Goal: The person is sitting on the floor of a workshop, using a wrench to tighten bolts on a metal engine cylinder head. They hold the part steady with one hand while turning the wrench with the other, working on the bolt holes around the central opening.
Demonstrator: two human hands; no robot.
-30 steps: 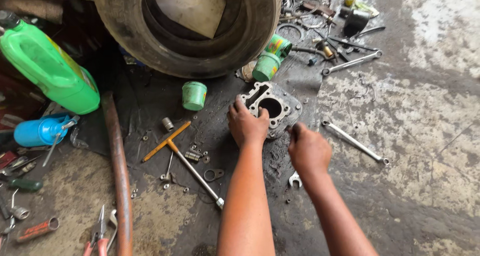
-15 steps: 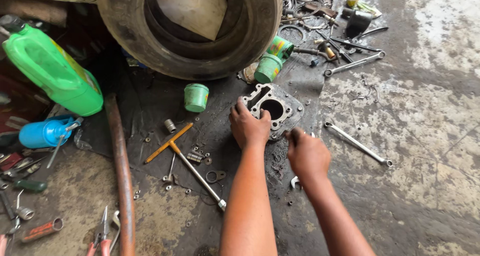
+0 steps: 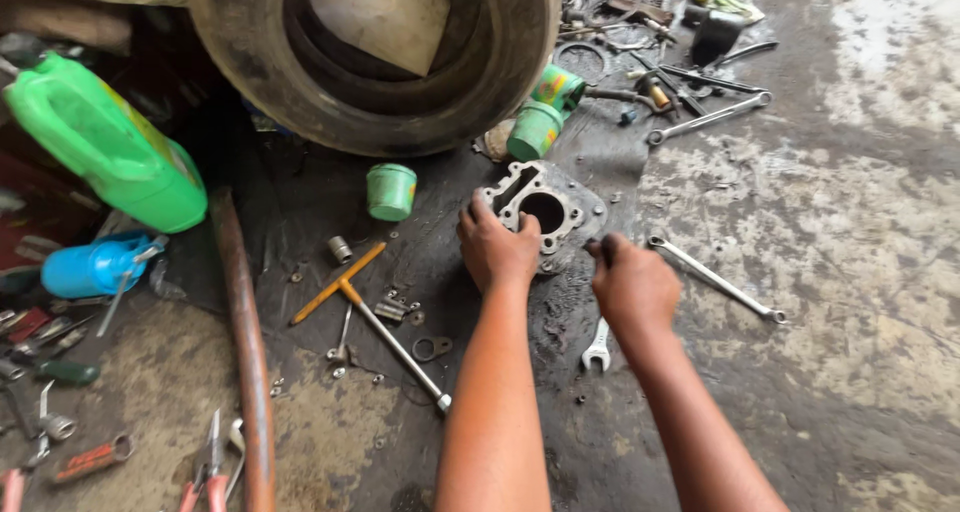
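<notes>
I see a green jug (image 3: 110, 152) lying on its side at the left, a blue bottle (image 3: 95, 267) under it and a small green cup (image 3: 391, 192) standing upright; I cannot tell what is inside them. My left hand (image 3: 497, 247) presses its spread fingers on the grey engine block (image 3: 545, 212) lying flat on the dirty, oily floor (image 3: 850, 252) below the big tyre (image 3: 370, 52). My right hand (image 3: 630, 287) is curled shut just beside the block, but I cannot tell what it holds.

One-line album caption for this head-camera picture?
Both hands, left hand and right hand, on a metal engine cylinder block among scattered tools.

Tyre (image 3: 250, 82) blocks above; bare floor (image 3: 860, 272) right.
</notes>
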